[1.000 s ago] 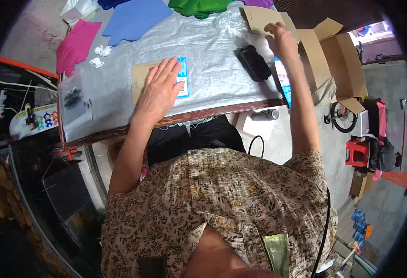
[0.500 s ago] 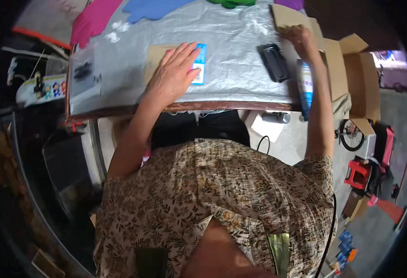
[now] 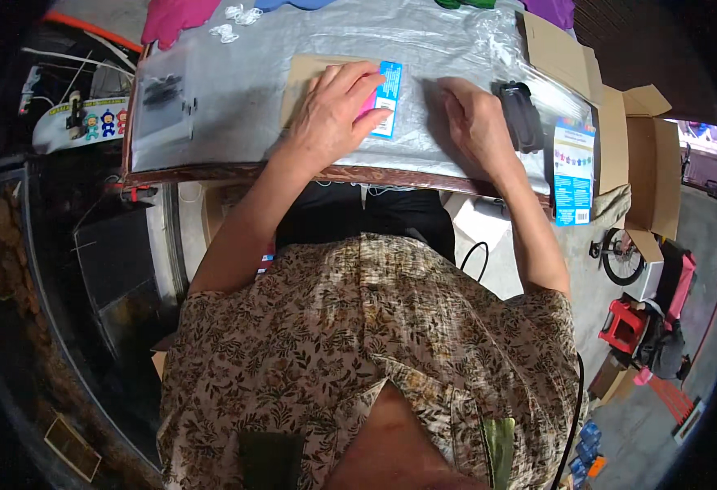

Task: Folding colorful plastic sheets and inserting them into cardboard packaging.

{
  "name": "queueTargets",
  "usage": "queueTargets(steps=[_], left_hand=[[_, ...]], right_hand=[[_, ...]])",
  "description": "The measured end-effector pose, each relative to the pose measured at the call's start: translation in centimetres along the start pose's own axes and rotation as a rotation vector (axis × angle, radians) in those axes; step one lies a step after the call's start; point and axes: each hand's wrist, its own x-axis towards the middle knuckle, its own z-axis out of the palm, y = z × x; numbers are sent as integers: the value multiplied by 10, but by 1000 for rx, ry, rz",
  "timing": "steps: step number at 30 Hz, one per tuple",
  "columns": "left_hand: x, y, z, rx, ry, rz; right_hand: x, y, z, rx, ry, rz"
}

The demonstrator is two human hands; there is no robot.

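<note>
My left hand [image 3: 338,114] lies flat with its fingers out, pressing on a blue-edged printed card [image 3: 389,82] and a brown cardboard piece [image 3: 297,90] under it. Some pink shows between the fingers. My right hand [image 3: 479,122] is just to the right of the card, above the grey-covered table [image 3: 424,49]. Its fingers are curled inward, and whatever they may hold is hidden. Beside that hand rests a long black object [image 3: 522,118] with a hollow middle. A blue and white printed card [image 3: 573,175] overhangs the table's right front edge.
A clear plastic case [image 3: 162,106] with dark pieces sits at the left. White string bundles [image 3: 240,15] and pink cloth [image 3: 175,20] lie at the back left. Cardboard flaps [image 3: 558,53] and an open box [image 3: 652,155] stand at the right.
My right hand has come left and nearer, from the cardboard flaps to beside the blue-edged card. The left hand stays on the card. The whole view has shifted slightly.
</note>
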Motion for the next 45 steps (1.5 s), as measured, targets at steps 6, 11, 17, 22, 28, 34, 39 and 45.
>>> queueTargets(steps=[6, 11, 17, 22, 28, 34, 39, 45], left_hand=[[-4, -4, 4, -14, 42, -1], [-4, -9, 8, -31, 59, 16], [-3, -8, 8, -40, 55, 4], [-3, -8, 8, -53, 55, -2], [-3, -11, 9, -98, 56, 6], [-3, -10, 11, -105, 69, 6], [0, -15, 11, -165, 97, -11], [45, -49, 5, -1, 41, 2]], right_hand=[[9, -7, 9, 19, 48, 38], [19, -8, 11, 58, 24, 173], [22, -5, 13, 148, -22, 159], [26, 3, 18, 257, -34, 202], [49, 16, 21, 308, -210, 138], [65, 4, 21, 173, -254, 100], [55, 21, -12, 8, -186, 34], [29, 127, -105, -292, 230, -52]])
